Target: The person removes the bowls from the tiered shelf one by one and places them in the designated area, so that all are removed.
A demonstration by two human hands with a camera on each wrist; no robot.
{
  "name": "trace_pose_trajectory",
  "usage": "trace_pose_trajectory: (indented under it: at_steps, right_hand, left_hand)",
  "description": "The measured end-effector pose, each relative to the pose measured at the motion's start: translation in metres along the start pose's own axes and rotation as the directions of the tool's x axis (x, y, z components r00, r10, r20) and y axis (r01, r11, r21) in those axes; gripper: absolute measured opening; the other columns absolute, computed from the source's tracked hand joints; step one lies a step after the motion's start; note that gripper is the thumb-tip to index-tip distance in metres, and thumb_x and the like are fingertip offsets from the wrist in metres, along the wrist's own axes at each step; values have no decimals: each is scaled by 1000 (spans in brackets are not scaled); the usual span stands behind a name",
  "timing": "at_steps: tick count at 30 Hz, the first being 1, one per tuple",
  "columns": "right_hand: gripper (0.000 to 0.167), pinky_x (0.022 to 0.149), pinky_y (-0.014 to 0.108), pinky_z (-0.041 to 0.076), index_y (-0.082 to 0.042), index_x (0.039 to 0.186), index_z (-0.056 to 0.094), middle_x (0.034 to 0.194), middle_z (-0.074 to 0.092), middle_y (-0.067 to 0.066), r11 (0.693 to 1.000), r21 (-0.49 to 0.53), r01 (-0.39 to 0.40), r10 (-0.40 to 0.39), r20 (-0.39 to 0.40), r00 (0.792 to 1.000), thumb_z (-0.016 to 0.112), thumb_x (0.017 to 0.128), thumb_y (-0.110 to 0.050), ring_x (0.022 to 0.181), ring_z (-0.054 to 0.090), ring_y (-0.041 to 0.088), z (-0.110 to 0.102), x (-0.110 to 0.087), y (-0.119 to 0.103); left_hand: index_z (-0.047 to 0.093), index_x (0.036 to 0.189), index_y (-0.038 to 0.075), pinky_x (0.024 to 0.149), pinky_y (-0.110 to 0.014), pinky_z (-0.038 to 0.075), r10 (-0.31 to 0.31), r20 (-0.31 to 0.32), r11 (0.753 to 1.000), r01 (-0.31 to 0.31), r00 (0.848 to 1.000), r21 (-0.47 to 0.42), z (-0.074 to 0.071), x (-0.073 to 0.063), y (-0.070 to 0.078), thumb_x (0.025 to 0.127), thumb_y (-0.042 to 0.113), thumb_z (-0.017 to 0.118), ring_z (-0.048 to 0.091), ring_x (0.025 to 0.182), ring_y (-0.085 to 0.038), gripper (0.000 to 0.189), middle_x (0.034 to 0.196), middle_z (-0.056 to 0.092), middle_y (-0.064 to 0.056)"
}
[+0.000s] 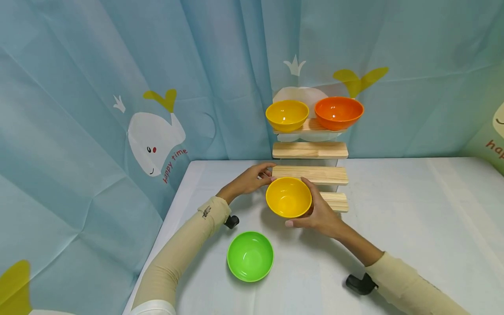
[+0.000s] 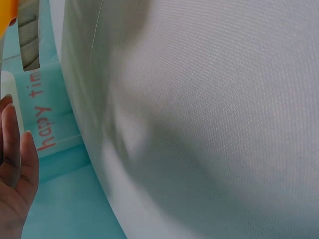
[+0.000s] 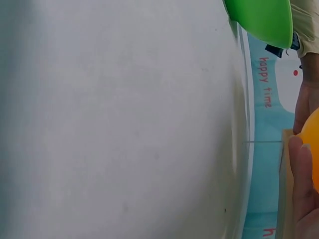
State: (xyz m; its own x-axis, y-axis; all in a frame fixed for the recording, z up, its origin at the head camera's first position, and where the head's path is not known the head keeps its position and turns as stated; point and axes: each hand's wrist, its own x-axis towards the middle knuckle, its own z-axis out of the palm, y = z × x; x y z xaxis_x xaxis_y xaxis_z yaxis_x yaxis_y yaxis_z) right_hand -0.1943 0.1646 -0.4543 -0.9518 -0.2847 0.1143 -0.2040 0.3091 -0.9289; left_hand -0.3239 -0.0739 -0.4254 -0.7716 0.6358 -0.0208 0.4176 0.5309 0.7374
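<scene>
My right hand (image 1: 320, 216) grips a yellow bowl (image 1: 288, 197) by its right side, thumb low at the front and fingers at the rim. The bowl is held with its opening up, in front of the lower steps of a wooden tiered rack (image 1: 309, 175). At the rack's left end is my left hand (image 1: 252, 178), its fingertips right at a step and its thumb at the bowl's rim. In the left wrist view the fingers (image 2: 29, 159) of that hand look extended. In the right wrist view, part of the held bowl shows orange-yellow at the right edge.
A green bowl (image 1: 250, 257) stands on the white tablecloth (image 1: 413, 210), nearer the front. On the rack's top step sit another yellow bowl (image 1: 287, 115) and an orange bowl (image 1: 339, 113). A blue curtain (image 1: 228, 78) with printed whales hangs behind the table and along its left.
</scene>
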Motion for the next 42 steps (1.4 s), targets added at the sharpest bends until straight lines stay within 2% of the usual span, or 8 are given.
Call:
trace_pose_trajectory:
  at_steps: [7, 15, 23, 28, 42]
  right_hand:
    - [120, 108, 54, 42, -17, 161, 8, 156, 31, 15, 999, 39, 0, 1, -13, 1000, 91, 75, -22, 133, 45, 36, 3, 0, 1]
    - [112, 100, 29, 50, -16, 161, 11, 155, 32, 18, 999, 47, 25, -24, -8, 1000, 88, 80, -18, 131, 48, 38, 4, 0, 2]
    - [111, 94, 20, 50, -17, 161, 10, 154, 32, 18, 997, 73, 16, -15, -4, 1000, 86, 81, -17, 127, 50, 37, 5, -1, 0]
    - [109, 90, 18, 51, -15, 161, 10, 154, 32, 19, 996, 90, 17, -17, -3, 1000, 86, 81, -16, 123, 52, 36, 6, -2, -1]
    - [108, 88, 21, 53, -17, 160, 12, 152, 33, 19, 998, 65, 27, -27, -9, 1000, 86, 81, -18, 120, 55, 34, 5, -5, -2]
  left_hand:
    - [42, 153, 9, 91, -32, 53, -1, -2, 1000, 1, 1000, 10, 1, -1, 0, 104, 30, 57, 61, 112, -23, 54, 126, 64, -11]
    - [42, 153, 11, 89, -32, 53, 1, -2, 1000, -1, 1000, 10, 0, 0, 0, 104, 31, 57, 61, 111, -21, 54, 125, 64, -10]
    - [42, 152, 11, 88, -30, 53, 8, 0, 1000, -8, 1000, 10, 0, 0, -1, 105, 30, 57, 61, 110, -22, 54, 124, 64, -11]
    - [42, 152, 10, 88, -31, 53, 7, -1, 1000, -7, 1000, 11, 0, 0, 0, 105, 28, 56, 61, 110, -22, 53, 123, 64, -11]
    - [43, 152, 11, 90, -32, 53, -3, -2, 1000, 2, 1000, -10, 0, 0, 0, 104, 31, 58, 60, 111, -22, 55, 124, 64, -11]
